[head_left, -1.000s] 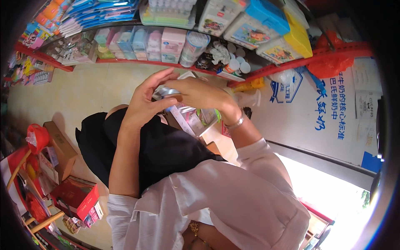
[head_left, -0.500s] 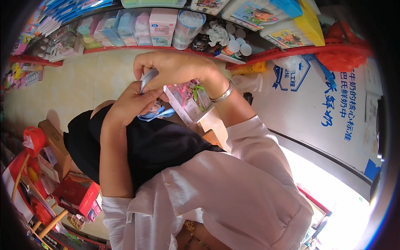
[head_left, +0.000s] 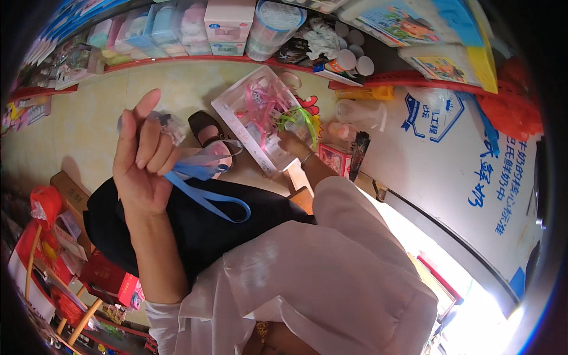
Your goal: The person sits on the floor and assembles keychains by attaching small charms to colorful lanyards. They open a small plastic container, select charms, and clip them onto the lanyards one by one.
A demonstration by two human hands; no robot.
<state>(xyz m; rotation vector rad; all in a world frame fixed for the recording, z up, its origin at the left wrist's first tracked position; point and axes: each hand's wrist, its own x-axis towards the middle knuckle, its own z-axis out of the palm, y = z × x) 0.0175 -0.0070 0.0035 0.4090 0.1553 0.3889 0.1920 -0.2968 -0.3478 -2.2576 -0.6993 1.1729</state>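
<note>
My left hand [head_left: 147, 163] is raised over the black cloth on my lap, its lower fingers curled around a blue lanyard [head_left: 207, 204]. The blue strap hangs down in a loop, and a clear plastic piece [head_left: 171, 127] shows behind the fingers. Down on the floor, my right hand [head_left: 292, 144] reaches into an open white-and-pink box [head_left: 228, 109]. Pink straps [head_left: 260, 100] and a bright green strap [head_left: 309, 121] lie in that box. The right fingertips are partly hidden among the things there, so their grip is unclear.
Shelves with boxed goods [head_left: 228, 26] and a clear tub [head_left: 275, 29] run along the far side. A large white carton [head_left: 426, 160] stands at right. Near the open box are a dark shoe [head_left: 204, 127] and a small red box [head_left: 335, 158]. Wooden legs [head_left: 86, 322] stand lower left.
My hands were together at the blue lanyard; now they are apart. The right hand has gone down into the box, while the left has shifted left with the lanyard dangling.
</note>
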